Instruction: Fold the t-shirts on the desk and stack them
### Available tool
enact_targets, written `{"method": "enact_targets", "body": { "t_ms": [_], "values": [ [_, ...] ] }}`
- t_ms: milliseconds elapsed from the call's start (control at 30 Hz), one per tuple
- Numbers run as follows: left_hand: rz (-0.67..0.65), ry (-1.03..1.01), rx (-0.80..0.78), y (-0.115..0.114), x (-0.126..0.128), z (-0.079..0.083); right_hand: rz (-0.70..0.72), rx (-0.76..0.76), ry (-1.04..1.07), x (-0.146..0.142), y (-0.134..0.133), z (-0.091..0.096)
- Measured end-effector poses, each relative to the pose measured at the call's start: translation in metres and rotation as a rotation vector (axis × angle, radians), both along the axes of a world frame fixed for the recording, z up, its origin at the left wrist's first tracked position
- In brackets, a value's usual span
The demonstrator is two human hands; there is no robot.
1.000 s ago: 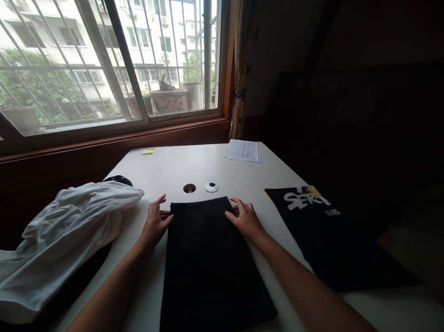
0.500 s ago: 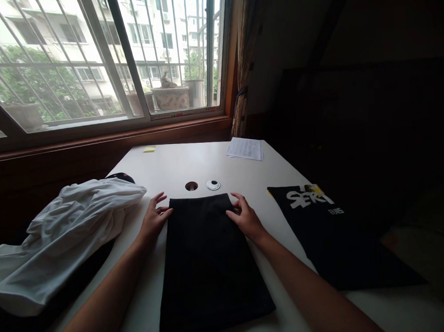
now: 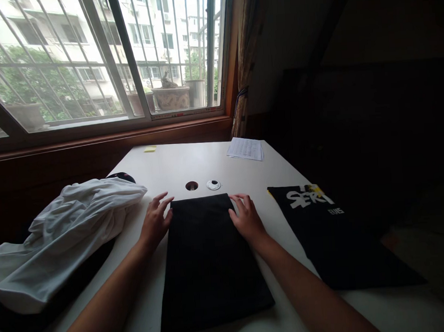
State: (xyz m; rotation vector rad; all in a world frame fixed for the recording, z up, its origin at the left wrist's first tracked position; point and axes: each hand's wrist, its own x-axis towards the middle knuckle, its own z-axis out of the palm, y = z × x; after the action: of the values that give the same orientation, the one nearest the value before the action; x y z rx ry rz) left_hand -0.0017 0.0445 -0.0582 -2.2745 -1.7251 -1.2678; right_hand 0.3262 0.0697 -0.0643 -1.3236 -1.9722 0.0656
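A folded black garment [image 3: 211, 267] lies flat in front of me, its narrower end pointing away. My left hand [image 3: 156, 220] is at its far left corner, fingers apart and curved along the side. At the opposite corner, my right hand [image 3: 246, 215] rests by the edge with its fingers loosely spread. Neither hand grips the cloth; the fingertips are at or against its edges. To the right lies another folded dark garment [image 3: 324, 245] with white lettering and a bit of yellow.
The white table [image 3: 169, 164] has a round hole [image 3: 191, 186] and a white grommet [image 3: 213, 184]. A crumpled white cloth [image 3: 75, 230] sits over dark fabric on the left. Papers [image 3: 245, 148] and a yellow note [image 3: 150, 149] lie at the back, below the barred window [image 3: 99, 63].
My left fingers have lifted and opened slightly at the corner. The right hand has shifted a little, its fingers more gathered. The black garment's near edge sits slightly farther from me.
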Motion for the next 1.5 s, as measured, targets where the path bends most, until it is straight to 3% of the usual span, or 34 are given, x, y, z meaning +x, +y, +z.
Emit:
{"method": "enact_targets", "body": {
  "t_ms": [100, 233, 333, 500, 800, 1033, 1133, 1267, 1400, 1500],
  "values": [
    [-0.137, 0.273, -0.016, -0.006, 0.015, 0.005, 0.169, 0.007, -0.123, -0.007, -0.007, 0.010],
    [-0.220, 0.496, -0.185, -0.013, 0.037, -0.004, 0.317, -0.193, -0.304, -0.014, -0.014, 0.012],
    [-0.160, 0.516, -0.313, -0.013, 0.039, -0.013, 0.282, -0.328, -0.344, -0.014, -0.014, 0.010],
    [-0.076, 0.363, -0.411, -0.008, 0.022, -0.017, 0.168, -0.378, -0.327, -0.009, -0.008, 0.007],
    [0.081, 0.293, -0.486, 0.004, -0.014, -0.021, -0.034, -0.329, -0.197, 0.002, 0.007, -0.012],
    [0.206, 0.242, -0.417, 0.008, -0.023, -0.016, -0.038, -0.263, -0.154, 0.005, 0.010, -0.014],
    [0.145, 0.208, -0.308, 0.007, -0.021, -0.011, -0.015, -0.256, -0.185, 0.005, 0.008, -0.014],
    [-0.070, 0.228, -0.206, 0.001, -0.010, -0.001, 0.003, -0.278, -0.208, 0.005, 0.005, -0.011],
    [-0.275, 0.284, -0.254, -0.004, 0.004, 0.002, 0.017, -0.317, -0.223, 0.005, 0.004, -0.006],
    [-0.313, 0.318, -0.346, -0.005, 0.007, -0.001, 0.029, -0.332, -0.227, 0.005, 0.003, -0.004]
  ]
}}
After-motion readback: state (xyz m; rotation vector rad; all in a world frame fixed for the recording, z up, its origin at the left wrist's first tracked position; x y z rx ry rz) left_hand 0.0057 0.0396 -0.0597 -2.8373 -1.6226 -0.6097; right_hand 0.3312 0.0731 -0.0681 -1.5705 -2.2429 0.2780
